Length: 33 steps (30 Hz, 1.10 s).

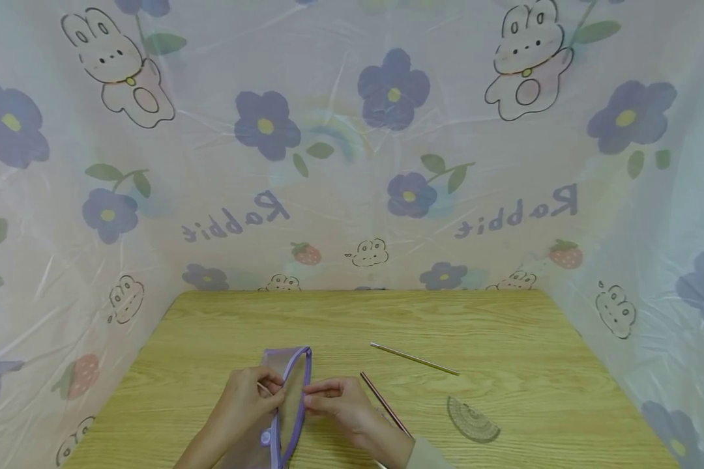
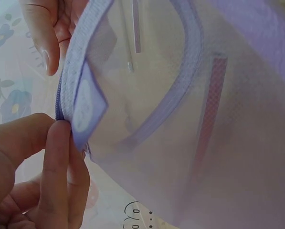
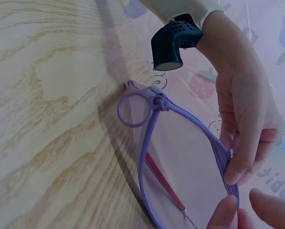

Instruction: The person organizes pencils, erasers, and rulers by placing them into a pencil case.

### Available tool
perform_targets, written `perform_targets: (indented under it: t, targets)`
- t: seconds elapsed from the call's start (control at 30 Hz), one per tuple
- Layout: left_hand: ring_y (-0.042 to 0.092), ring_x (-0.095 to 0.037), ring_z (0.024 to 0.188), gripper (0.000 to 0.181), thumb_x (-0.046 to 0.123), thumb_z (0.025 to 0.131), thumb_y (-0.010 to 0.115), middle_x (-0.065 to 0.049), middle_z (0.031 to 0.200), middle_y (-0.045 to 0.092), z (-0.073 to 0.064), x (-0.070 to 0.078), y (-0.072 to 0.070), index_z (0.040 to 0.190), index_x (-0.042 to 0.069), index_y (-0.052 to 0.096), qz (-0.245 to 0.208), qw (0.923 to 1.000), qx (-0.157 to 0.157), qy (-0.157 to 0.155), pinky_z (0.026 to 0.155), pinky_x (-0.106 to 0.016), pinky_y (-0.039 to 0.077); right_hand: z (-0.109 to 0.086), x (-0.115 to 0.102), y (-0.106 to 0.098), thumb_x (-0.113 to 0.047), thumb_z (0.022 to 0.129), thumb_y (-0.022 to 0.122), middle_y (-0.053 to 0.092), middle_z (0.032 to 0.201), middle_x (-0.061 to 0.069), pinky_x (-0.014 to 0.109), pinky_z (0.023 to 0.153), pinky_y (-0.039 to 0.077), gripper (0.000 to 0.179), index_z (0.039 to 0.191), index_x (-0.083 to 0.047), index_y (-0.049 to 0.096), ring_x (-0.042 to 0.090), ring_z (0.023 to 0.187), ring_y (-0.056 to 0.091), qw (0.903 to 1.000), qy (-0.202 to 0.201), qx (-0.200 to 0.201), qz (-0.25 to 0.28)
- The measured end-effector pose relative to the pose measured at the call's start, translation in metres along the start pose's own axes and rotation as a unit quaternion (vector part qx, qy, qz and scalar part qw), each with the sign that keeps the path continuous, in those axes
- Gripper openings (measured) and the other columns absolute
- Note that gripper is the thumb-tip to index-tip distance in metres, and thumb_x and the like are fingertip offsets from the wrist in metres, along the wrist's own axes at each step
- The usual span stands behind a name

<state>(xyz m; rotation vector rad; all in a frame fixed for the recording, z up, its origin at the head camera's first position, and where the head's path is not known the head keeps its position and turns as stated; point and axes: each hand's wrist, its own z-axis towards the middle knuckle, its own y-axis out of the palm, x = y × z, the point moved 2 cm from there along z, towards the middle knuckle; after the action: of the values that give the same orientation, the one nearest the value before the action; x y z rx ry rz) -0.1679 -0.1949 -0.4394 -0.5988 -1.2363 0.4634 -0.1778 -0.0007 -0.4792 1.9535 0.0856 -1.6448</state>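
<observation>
A see-through purple zip pouch (image 1: 290,417) stands with its zipped mouth spread apart. My left hand (image 1: 249,397) pinches the left edge of the mouth; the left wrist view shows its fingertips on the zipper tape, beside a purple tag (image 2: 89,105). The fingers of my right hand (image 1: 346,405) pinch the opposite edge. Within the pouch's mouth a slim red pencil-like stick (image 3: 165,183) shows in the right wrist view. Through the mesh, a reddish stick (image 2: 211,107) appears in the left wrist view. A purple ring (image 3: 134,110) hangs at one end of the zipper.
On the wooden table (image 1: 240,319), a thin gold-coloured stick (image 1: 415,358) lies right of the pouch. A dark red pencil-like stick (image 1: 386,404) lies near my right wrist. A clear protractor (image 1: 472,420) is farther right. Patterned cloth (image 1: 328,195) walls the table's back and sides.
</observation>
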Motion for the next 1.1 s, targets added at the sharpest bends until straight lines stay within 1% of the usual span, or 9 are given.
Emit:
perform_targets:
  t: [0.1,0.33,0.5,0.73,0.9,1.1]
  targets:
    - [0.062,-0.006,0.061,0.007,-0.005,0.078,0.075,0.003,0.071,0.065,0.000,0.000,0.000,0.083,-0.001,0.071,-0.002,1.0000,0.000,-0.002,0.054,-0.018,0.055,-0.001,-0.001,-0.003,0.009,0.089,0.066,0.072,0.094,0.019,0.032,0.081,0.060,0.031,0.114,0.026,0.057,0.016,0.079,0.070,1.0000,-0.001,0.002,0.001]
    - [0.061,-0.006,0.061,0.007,-0.006,0.078,0.073,0.003,0.071,0.065,-0.001,-0.001,0.001,0.083,-0.002,0.071,-0.005,1.0000,0.000,-0.003,0.054,-0.018,0.055,-0.004,-0.010,-0.011,0.008,0.089,0.069,0.072,0.094,0.020,0.032,0.081,0.060,0.028,0.112,0.022,0.061,0.016,0.078,0.070,0.9994,0.003,0.019,-0.029]
    - [0.062,-0.007,0.061,0.008,-0.006,0.078,0.074,0.003,0.071,0.065,-0.001,-0.001,0.002,0.083,-0.002,0.071,-0.005,1.0000,-0.001,-0.001,0.053,-0.018,0.055,-0.008,-0.015,-0.018,0.005,0.090,0.070,0.073,0.092,0.014,0.034,0.082,0.061,0.030,0.114,0.021,0.061,0.016,0.078,0.071,0.9987,0.009,0.015,-0.048]
    - [0.060,-0.004,0.061,0.010,-0.006,0.077,0.075,0.004,0.071,0.065,0.001,-0.001,0.005,0.082,0.001,0.071,0.000,1.0000,0.006,0.001,0.054,-0.018,0.055,-0.011,-0.022,-0.029,0.002,0.091,0.070,0.072,0.100,0.022,0.035,0.084,0.060,0.029,0.114,0.018,0.062,0.021,0.084,0.072,0.9968,-0.001,0.015,-0.079]
    - [0.060,-0.004,0.060,0.009,-0.007,0.078,0.075,0.003,0.070,0.064,0.001,-0.002,0.005,0.082,-0.001,0.071,-0.009,1.0000,0.000,0.005,0.053,-0.018,0.055,-0.012,-0.024,-0.037,0.002,0.090,0.069,0.072,0.100,0.022,0.034,0.083,0.060,0.028,0.113,0.017,0.063,0.020,0.083,0.072,0.9958,-0.005,0.023,-0.088]
    - [0.060,-0.003,0.059,0.008,-0.006,0.078,0.075,0.004,0.070,0.064,0.001,-0.002,0.006,0.082,0.000,0.070,-0.006,0.9999,-0.009,-0.002,0.052,-0.018,0.055,-0.016,-0.027,-0.044,0.001,0.090,0.070,0.072,0.097,0.018,0.034,0.082,0.060,0.030,0.114,0.017,0.063,0.017,0.081,0.071,0.9957,-0.006,0.034,-0.086]
